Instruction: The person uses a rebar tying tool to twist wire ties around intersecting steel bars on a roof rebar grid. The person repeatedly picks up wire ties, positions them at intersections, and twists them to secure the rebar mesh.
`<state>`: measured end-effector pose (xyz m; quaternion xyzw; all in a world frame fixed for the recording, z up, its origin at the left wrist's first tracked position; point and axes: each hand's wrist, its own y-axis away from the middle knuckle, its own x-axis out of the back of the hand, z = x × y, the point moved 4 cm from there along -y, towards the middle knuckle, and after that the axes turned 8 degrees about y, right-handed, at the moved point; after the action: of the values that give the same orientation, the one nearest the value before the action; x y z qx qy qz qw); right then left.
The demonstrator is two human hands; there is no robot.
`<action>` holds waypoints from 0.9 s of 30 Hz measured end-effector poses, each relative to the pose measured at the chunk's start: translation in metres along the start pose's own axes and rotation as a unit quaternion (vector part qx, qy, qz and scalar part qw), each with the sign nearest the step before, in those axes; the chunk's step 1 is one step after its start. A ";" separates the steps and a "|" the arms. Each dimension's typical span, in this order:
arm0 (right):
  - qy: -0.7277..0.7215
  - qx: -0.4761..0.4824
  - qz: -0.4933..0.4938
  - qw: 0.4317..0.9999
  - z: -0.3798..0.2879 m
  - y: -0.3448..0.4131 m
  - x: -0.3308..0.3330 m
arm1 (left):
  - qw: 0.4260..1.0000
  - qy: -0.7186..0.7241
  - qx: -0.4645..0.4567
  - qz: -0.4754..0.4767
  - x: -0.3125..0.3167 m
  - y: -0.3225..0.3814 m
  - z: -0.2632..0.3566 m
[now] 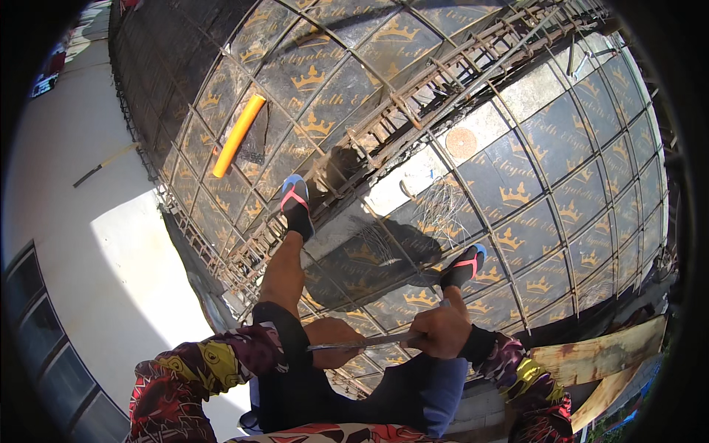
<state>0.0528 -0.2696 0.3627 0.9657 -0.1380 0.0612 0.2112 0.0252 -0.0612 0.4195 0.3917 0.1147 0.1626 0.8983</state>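
Note:
My left hand is curled into a fist near my left knee, at one end of a thin, partly rusty metal bar. The bar runs across in front of that fist; the fingers' hold is partly hidden. Farther right, my right hand wraps around the other end, above my right leg. Below lies a grid of steel rebar over dark film-faced plywood formwork printed with gold crowns and writing. Loose tie wires lie in a tangle beyond my right foot.
A long rebar beam cage runs diagonally past my left foot. Beyond it lies an orange plastic pipe. A brown round disc and a metal hand tool lie rightward. A white wall drops away left; wooden planks are lower right.

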 end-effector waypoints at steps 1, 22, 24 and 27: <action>0.062 -0.018 -0.003 0.998 0.001 0.009 0.005 | 1.000 -0.008 0.007 0.006 -0.003 -0.006 0.009; -0.172 -0.389 0.410 0.807 0.142 -0.104 -0.013 | 0.417 0.812 0.244 0.326 0.013 -0.290 -0.270; -0.248 -0.351 0.460 0.777 0.137 -0.088 -0.033 | 0.381 0.830 0.235 0.332 0.024 -0.326 -0.307; -0.210 -0.442 0.396 0.777 0.141 -0.063 -0.059 | 0.324 0.867 0.144 0.351 0.034 -0.358 -0.327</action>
<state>0.0232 -0.2603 0.2005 0.6151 -0.5615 -0.1325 0.5375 0.0200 -0.0599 -0.0668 0.1556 0.7019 0.6907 0.0778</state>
